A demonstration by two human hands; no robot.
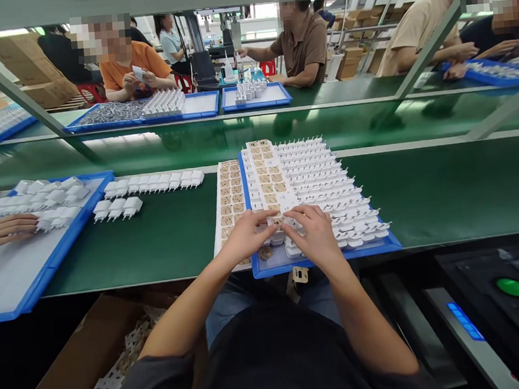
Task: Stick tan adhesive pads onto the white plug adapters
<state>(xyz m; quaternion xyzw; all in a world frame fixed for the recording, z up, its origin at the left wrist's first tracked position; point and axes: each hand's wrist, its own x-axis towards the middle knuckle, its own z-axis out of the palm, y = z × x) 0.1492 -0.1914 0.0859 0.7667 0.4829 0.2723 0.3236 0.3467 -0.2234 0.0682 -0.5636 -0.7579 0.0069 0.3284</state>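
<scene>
A blue-rimmed tray (327, 261) in front of me holds rows of white plug adapters (317, 184), their pins pointing up. A sheet of tan labels (266, 170) lies over the left rows, and another label sheet (232, 202) lies beside the tray on the left. My left hand (251, 234) and my right hand (313, 232) meet at the near end of the upper sheet, fingertips pinched close around a small tan label (278, 221). A round brown piece (265, 253) rests in the tray's near left corner.
Loose white adapters (153, 183) stand on the green bench (169, 243) to the left. Another person's hand (8, 231) reaches into a blue tray (61, 252) there. A cardboard box (79, 358) with sheet scraps sits below. Workers and trays are across the bench.
</scene>
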